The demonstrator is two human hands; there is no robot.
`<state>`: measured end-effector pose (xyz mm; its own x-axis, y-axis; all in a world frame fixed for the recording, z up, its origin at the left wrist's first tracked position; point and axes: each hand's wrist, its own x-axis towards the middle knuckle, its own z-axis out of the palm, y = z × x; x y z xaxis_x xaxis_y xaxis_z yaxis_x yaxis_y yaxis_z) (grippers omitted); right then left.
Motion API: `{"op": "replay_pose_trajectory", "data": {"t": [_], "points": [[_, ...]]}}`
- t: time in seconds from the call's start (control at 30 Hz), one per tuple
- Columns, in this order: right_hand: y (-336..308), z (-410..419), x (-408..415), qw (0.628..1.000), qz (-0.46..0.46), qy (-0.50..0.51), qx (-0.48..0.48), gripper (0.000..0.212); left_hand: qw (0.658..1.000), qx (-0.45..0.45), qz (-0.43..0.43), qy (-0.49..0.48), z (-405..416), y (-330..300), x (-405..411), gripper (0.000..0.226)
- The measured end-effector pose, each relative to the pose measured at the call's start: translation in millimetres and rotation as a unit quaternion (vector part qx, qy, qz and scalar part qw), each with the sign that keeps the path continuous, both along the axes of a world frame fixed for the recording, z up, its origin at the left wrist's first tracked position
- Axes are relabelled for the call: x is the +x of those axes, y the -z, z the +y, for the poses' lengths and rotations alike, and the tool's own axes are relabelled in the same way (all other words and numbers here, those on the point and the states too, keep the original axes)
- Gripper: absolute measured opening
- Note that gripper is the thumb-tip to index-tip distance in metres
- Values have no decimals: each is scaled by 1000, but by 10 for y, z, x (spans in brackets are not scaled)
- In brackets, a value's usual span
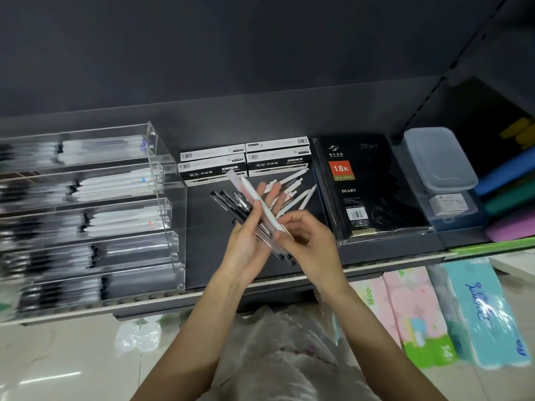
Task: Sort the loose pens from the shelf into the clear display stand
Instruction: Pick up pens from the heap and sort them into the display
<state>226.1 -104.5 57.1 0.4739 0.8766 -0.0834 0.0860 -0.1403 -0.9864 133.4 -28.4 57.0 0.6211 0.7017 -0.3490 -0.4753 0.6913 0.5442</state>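
Observation:
My left hand holds a bunch of pens above the dark shelf, black and clear ones fanned out over its palm. My right hand pinches the lower end of a white pen lying across that bunch. More loose white pens lie on the shelf behind my fingers. The clear display stand sits at the left, with several tiers holding rows of white and black pens.
Black-and-white pen boxes are stacked at the back of the shelf. A black diary lies to the right, then a lidded plastic box and coloured folders. Tissue packs sit below the shelf edge.

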Motion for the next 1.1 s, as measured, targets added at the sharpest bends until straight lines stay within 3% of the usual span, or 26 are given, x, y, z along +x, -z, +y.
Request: {"op": "replay_pose_trajectory", "data": {"t": [0.17, 0.23, 0.33, 0.4, 0.5, 0.67, 0.77, 0.87, 0.97, 1.1], "points": [[34, -65, -41, 999, 10, -35, -5, 19, 994, -41, -15, -102, 2, 26, -100, 28], [59, -67, -171, 995, 97, -22, -7, 21, 984, -58, -33, -164, -25, 22, -136, 24], [105, -26, -417, 957, 288, 22, -19, 28, 976, -45, -27, -213, -81, 1, -174, 22], [114, 32, -522, 950, 309, 35, -19, 21, 975, -33, -2, -221, -152, -5, -207, 22], [109, 120, -636, 966, 258, 12, -11, 17, 972, -35, 12, -231, -227, -7, -358, 23], [232, 157, -940, 992, 87, -91, -27, 8, 962, -36, 22, -270, -262, -5, -775, 35], [284, 187, -1079, 990, 18, -140, -27, 13, 956, -30, 29, -290, -277, 22, -1037, 38], [258, 291, -1158, 979, -24, -198, -46, 4, 952, -25, 49, -301, -273, 85, -1333, 38], [254, 421, -1266, 962, -70, -253, -76, 15, 951, -23, 48, -303, -243, 161, -1634, 35], [158, 617, -1380, 958, -176, -225, -25, 15, 947, -22, 29, -318, -32, 227, -2078, 34]]}}
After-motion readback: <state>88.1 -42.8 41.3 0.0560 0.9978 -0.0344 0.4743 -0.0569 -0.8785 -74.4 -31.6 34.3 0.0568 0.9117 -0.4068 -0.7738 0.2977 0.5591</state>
